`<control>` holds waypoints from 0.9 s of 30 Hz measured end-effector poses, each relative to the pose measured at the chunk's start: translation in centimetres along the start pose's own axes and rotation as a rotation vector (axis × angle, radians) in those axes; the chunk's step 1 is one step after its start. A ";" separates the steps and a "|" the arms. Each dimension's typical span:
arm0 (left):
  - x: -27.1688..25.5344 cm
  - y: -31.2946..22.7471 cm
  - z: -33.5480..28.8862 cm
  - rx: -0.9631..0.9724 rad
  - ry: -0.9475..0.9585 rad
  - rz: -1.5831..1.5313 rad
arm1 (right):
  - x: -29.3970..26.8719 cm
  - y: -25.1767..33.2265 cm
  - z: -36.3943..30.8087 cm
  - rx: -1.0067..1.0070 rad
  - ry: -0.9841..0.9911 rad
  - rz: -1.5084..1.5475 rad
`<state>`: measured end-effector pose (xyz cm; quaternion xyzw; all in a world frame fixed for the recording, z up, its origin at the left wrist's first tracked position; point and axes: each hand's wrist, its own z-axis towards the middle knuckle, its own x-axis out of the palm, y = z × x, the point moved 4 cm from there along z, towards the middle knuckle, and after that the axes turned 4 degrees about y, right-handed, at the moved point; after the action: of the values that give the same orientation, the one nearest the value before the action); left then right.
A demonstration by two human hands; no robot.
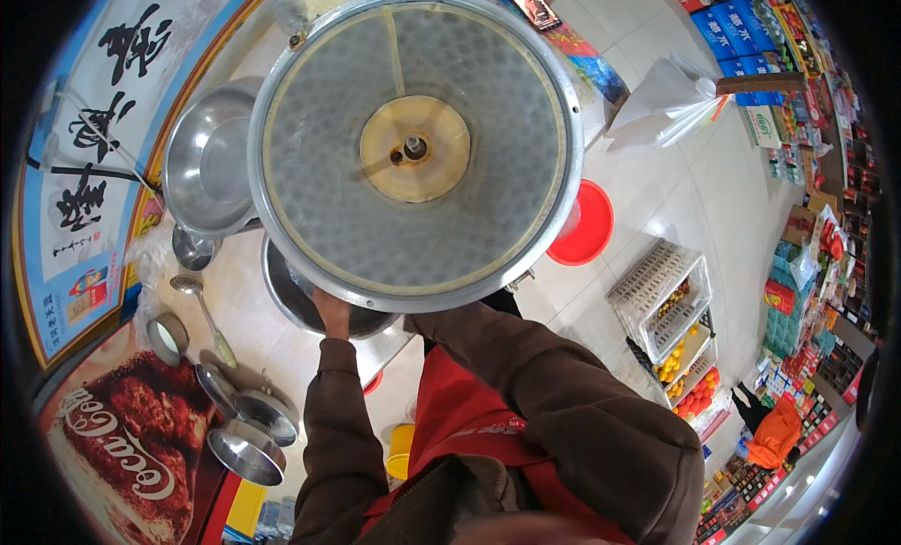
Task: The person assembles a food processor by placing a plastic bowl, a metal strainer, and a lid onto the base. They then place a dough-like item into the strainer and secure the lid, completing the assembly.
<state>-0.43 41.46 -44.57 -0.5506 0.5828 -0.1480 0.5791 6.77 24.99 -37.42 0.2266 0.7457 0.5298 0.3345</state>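
A large round metal drum [497, 184] fills the upper middle, with a grey, mottled inner surface and a tan disc [450, 137] round a bolt at its centre. Below its near rim, my left hand [334, 314] reaches down into a steel basin [280, 291] that sits partly under the drum. Its back and wrist show, but the fingers are hidden, so I cannot tell what they touch. My right forearm [507, 357], in a brown sleeve, runs up to the same rim. The right hand itself is hidden beneath the drum.
Left of the drum lie a wide steel bowl [211, 165], a ladle [193, 249], a slotted spoon [202, 306] and several metal pots [246, 451]. To the right are a red stool or tub [587, 228], a hanging white bag [662, 104] and crates of fruit [662, 296]. A person in orange [777, 432] is far right.
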 end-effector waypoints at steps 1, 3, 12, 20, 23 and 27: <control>-0.2 -0.3 0.3 -0.026 0.027 0.050 | 0.1 0.1 0.0 -0.001 0.000 0.002; -0.7 -0.7 0.9 -0.051 0.042 0.191 | 0.1 0.1 0.1 -0.003 -0.001 0.006; 0.1 1.3 0.5 0.001 -0.168 -0.213 | -0.9 0.4 0.3 -0.015 -0.012 0.007; -1.7 -3.6 0.5 0.079 0.084 0.338 | -0.9 1.7 1.4 -0.017 -0.019 0.044; -1.6 -4.9 0.1 0.148 0.093 0.563 | -0.9 1.4 1.2 -0.018 -0.017 0.030; -0.4 -2.6 0.0 0.064 -0.079 0.151 | -1.1 0.8 0.6 -0.017 -0.013 0.013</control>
<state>0.73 40.88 -42.28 -0.4917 0.5943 -0.1006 0.6285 7.97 24.88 -36.55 0.2319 0.7375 0.5369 0.3378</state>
